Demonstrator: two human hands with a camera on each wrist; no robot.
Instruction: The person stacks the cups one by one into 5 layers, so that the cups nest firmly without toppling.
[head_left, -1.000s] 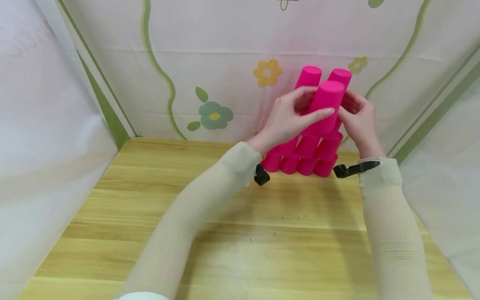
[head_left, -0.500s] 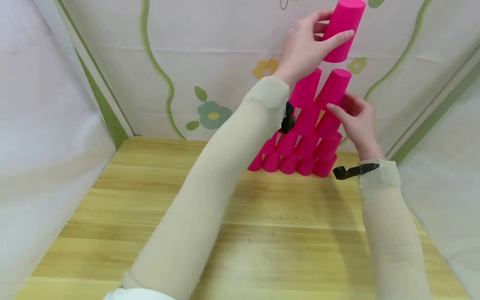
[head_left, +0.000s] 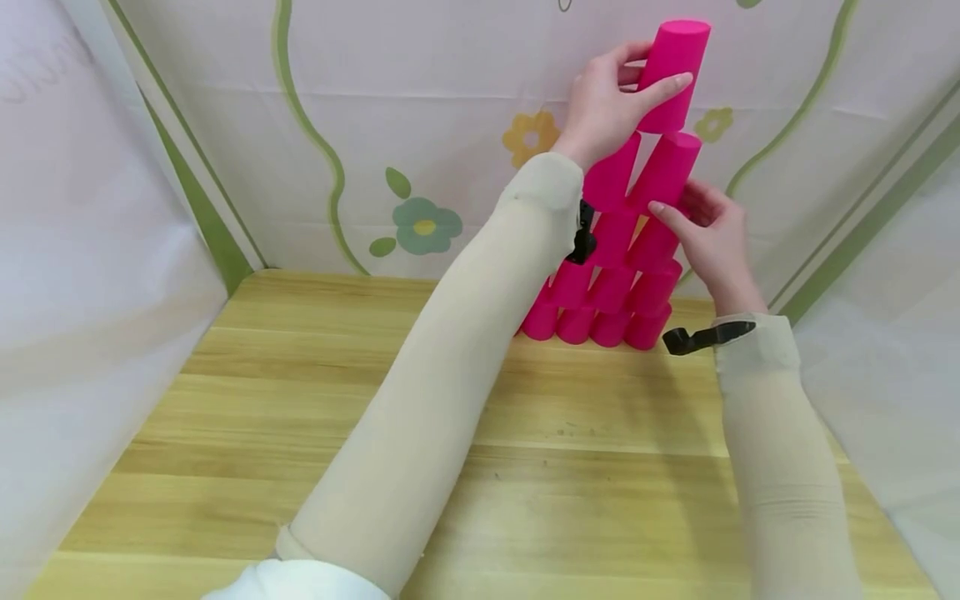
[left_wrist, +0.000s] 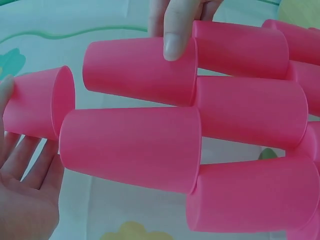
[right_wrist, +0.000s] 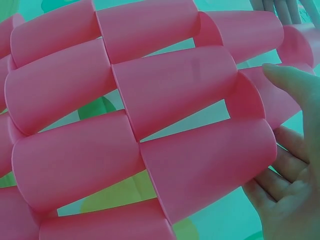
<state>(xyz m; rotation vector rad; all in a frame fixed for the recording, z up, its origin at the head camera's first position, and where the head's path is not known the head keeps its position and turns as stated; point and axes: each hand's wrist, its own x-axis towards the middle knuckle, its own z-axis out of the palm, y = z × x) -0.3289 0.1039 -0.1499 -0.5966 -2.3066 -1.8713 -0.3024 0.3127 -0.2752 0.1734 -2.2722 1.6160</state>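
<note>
A pink cup is held upside down by my left hand, thumb across its front and fingers behind. Its rim sits right at the top row of a stack of pink cups; in the left wrist view the held cup overlaps the edge of a top-row cup, and whether they touch is unclear. My right hand is at the stack's right side. In the right wrist view its thumb lies on an end cup, with the fingers partly hidden behind.
The stack stands on a wooden table at its back edge, close to a white curtain with flower prints. Pale side curtains flank the table. A black wrist strap is on the right sleeve.
My left hand has lifted the pink cup from in front of the stack to above it, then lowered it slightly onto the level of the top row's upper end. The right hand has barely moved.
</note>
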